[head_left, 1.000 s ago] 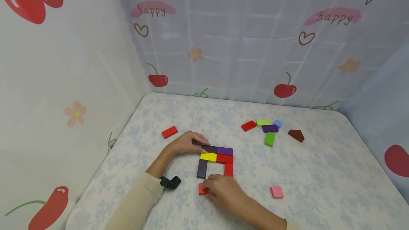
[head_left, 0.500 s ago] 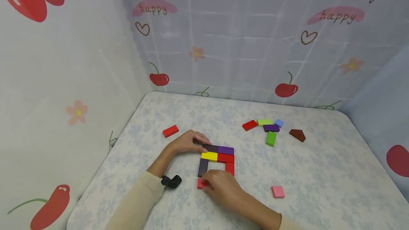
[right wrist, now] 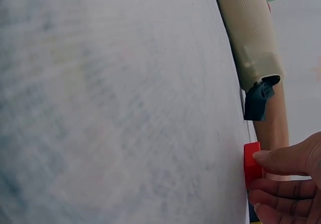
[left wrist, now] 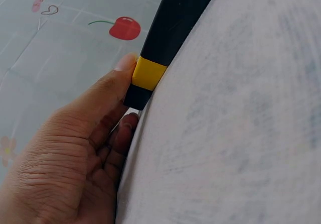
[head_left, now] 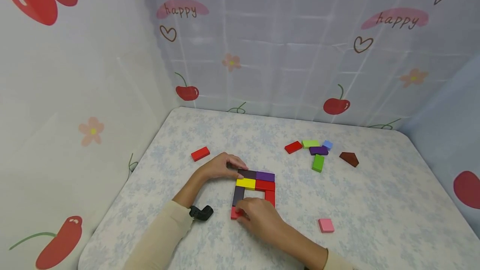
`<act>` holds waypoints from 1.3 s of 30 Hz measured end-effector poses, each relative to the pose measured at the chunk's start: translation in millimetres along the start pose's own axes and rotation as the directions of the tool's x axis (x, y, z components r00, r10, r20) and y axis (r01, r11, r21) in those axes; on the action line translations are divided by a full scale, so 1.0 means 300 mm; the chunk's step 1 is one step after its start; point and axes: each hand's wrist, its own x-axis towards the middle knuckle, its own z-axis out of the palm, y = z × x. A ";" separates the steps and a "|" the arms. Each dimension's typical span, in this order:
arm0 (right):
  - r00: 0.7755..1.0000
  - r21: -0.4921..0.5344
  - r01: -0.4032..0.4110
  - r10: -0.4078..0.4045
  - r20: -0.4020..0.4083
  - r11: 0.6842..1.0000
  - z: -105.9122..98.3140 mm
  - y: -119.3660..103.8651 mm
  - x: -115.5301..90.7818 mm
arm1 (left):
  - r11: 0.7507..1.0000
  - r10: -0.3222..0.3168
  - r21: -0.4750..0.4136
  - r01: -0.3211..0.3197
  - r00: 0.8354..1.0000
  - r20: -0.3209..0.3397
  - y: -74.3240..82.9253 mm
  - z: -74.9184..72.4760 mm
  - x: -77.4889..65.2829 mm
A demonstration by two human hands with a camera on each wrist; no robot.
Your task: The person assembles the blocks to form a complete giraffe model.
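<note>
Pinched in your right hand [head_left: 262, 218], the red block [head_left: 234, 213] now sits against the near end of the left-side dark block [head_left: 238, 196], where a gap showed a second ago, so that side now runs one piece longer toward you. Your left hand [head_left: 218, 166] stays curled around the far dark block [head_left: 247, 174], thumb at the yellow block [head_left: 245, 184]. Well apart, rightward, lies the pink block [head_left: 326, 225].

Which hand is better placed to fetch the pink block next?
Likely the right hand, once it releases the red block: the pink block lies nearer it. The left hand is at the far dark block.
</note>
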 end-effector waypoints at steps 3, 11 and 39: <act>1.000 -0.001 -0.004 0.004 0.001 1.000 0.000 -0.001 0.001 | 1.000 0.005 0.003 -0.005 1.000 -0.001 -0.001 -0.001 0.000; 1.000 -0.005 -0.025 0.025 -0.007 1.000 -0.023 -0.008 -0.018 | 1.000 0.007 0.003 -0.007 1.000 -0.004 0.004 0.004 0.000; 0.904 -0.062 -0.332 0.298 -0.307 0.941 -0.272 0.237 -0.333 | 1.000 -0.009 0.001 0.009 1.000 -0.007 0.002 0.006 0.000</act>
